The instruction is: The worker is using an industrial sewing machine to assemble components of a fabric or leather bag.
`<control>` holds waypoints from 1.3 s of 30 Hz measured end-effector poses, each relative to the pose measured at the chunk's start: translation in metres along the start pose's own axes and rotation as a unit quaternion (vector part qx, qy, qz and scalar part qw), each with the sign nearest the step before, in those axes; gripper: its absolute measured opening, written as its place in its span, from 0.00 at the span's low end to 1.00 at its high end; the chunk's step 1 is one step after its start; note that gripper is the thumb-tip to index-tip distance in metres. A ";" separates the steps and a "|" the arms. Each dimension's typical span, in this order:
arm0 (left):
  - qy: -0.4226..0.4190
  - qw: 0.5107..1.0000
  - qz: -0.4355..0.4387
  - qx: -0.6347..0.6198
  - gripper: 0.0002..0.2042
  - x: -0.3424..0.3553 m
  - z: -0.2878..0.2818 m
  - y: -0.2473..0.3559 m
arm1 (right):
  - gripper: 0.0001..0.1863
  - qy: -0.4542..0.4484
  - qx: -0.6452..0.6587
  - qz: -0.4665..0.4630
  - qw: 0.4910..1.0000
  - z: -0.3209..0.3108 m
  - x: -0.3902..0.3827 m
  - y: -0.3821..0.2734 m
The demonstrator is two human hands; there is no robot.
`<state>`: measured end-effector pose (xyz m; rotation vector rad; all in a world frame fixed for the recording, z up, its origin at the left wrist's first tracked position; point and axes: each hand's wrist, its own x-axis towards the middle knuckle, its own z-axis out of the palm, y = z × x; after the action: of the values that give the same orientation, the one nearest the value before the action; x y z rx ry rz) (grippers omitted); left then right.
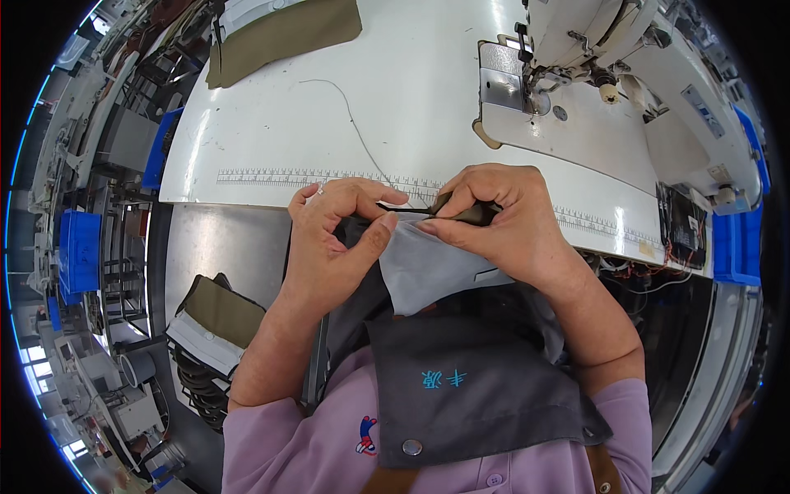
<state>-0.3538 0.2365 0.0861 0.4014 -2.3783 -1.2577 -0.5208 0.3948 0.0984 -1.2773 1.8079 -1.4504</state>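
A piece of light grey cloth (428,259) with an olive part hangs at the table's front edge, before my body. My right hand (514,218) pinches its upper edge between thumb and bent fingers, with olive fabric (476,214) bunched under the palm. Curled at the left end of the same edge, my left hand (337,239) has its thumb tip against the cloth and its forefinger just above; how firmly it grips is hard to see. A thin thread (354,123) runs in a curve over the table toward the cloth between my hands.
A sewing machine (576,74) stands at the right of the white table (271,132). A ruler strip (288,176) follows its front edge. More olive and grey pieces (288,41) lie at the far left; a stack of similar pieces (218,317) sits left of my left forearm. Blue bins (80,251) stand beyond.
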 end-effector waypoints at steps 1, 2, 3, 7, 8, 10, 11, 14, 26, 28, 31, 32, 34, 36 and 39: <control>-0.015 1.000 -0.003 -0.015 0.04 0.000 0.001 -0.003 | 0.09 0.000 -0.015 -0.008 1.000 -0.001 0.001 0.000; -0.014 1.000 -0.003 -0.016 0.04 0.000 0.002 -0.004 | 0.10 0.000 -0.030 -0.015 0.999 -0.003 0.001 0.000; -0.008 0.999 -0.019 -0.034 0.04 -0.002 0.005 -0.004 | 0.10 -0.001 -0.031 -0.015 0.999 -0.004 0.002 0.000; 0.037 0.999 -0.008 -0.030 0.05 -0.005 0.012 0.003 | 0.11 0.001 -0.048 -0.021 0.999 -0.007 0.001 -0.002; 0.037 0.999 -0.007 -0.032 0.05 -0.005 0.013 0.005 | 0.11 0.006 -0.043 -0.026 0.999 -0.008 0.001 -0.003; 0.067 0.998 0.016 -0.001 0.04 -0.006 0.014 0.009 | 0.11 0.008 -0.041 -0.029 0.999 -0.010 0.001 -0.004; 0.068 0.998 0.016 -0.002 0.04 -0.007 0.014 0.011 | 0.11 0.010 -0.036 -0.032 0.999 -0.010 0.000 -0.005; 0.090 0.994 0.055 0.034 0.05 -0.008 0.016 0.014 | 0.12 0.015 -0.034 -0.036 0.999 -0.011 -0.002 -0.009; 0.126 0.984 0.107 0.067 0.05 -0.007 0.019 0.019 | 0.18 0.035 -0.158 -0.106 0.981 -0.014 -0.003 -0.018; 0.132 0.982 0.114 0.068 0.05 -0.008 0.020 0.020 | 0.18 0.031 -0.159 -0.109 0.981 -0.014 -0.003 -0.018; 0.137 0.982 0.110 0.076 0.05 -0.007 0.019 0.021 | 0.17 0.029 -0.142 -0.084 0.986 -0.014 -0.004 -0.025; 0.138 0.981 0.110 0.076 0.05 -0.007 0.019 0.021 | 0.16 0.031 -0.124 -0.056 0.990 -0.014 -0.004 -0.027; 0.134 0.982 0.107 0.076 0.05 -0.008 0.019 0.022 | 0.14 0.033 -0.090 -0.042 0.994 -0.011 -0.003 -0.027; 0.131 0.983 0.102 0.081 0.05 -0.008 0.020 0.022 | 0.12 0.033 -0.055 -0.028 0.998 -0.011 -0.003 -0.024; 0.127 0.982 0.100 0.094 0.05 -0.008 0.020 0.022 | 0.10 -0.010 -0.134 -0.088 0.987 -0.016 -0.003 -0.023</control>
<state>-0.3577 0.2662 0.0926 0.3461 -2.2587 -0.8434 -0.5241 0.4046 0.1240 -1.6130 1.9695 -1.3080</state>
